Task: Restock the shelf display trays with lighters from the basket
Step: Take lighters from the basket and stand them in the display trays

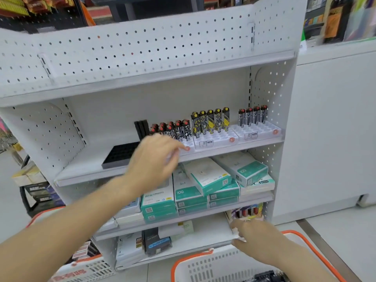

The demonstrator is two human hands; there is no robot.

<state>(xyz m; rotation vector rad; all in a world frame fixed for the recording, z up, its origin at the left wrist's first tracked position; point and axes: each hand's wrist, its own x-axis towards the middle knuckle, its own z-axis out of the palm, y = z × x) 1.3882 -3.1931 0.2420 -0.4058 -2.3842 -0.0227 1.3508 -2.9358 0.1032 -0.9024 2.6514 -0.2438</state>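
Head view shows a white store shelf [168, 159] with three white display trays in a row. The left tray [188, 144] holds small dark lighters [173, 128] with red tops at its back. The middle tray [215, 139] holds a row of yellow and black lighters [210, 121]. The right tray [258, 131] holds four black and white lighters [252, 116]. All three trays have many open holes in front. A black tray [122, 154] lies flat on the shelf to the left.

The left hand [156, 157] reaches up in front of the left tray. It is blurry. Its fingers look loosely bent, and I cannot tell if it holds a lighter. The right hand [258, 239] is low, near the bottom shelf and just above the white basket [203, 265] with the orange rim. It pinches something small and white; I cannot tell what it is. Dark things lie in the basket, at the bottom edge of the view, likely the lighters to put out.

I think a lighter is small, light and hard. It will not bend or squash. Its smooth sides may slip, so it is best to pinch the middle of its body with thumb and finger, and push the bottom end straight down into a hole. A tilted one could knock its neighbors over.
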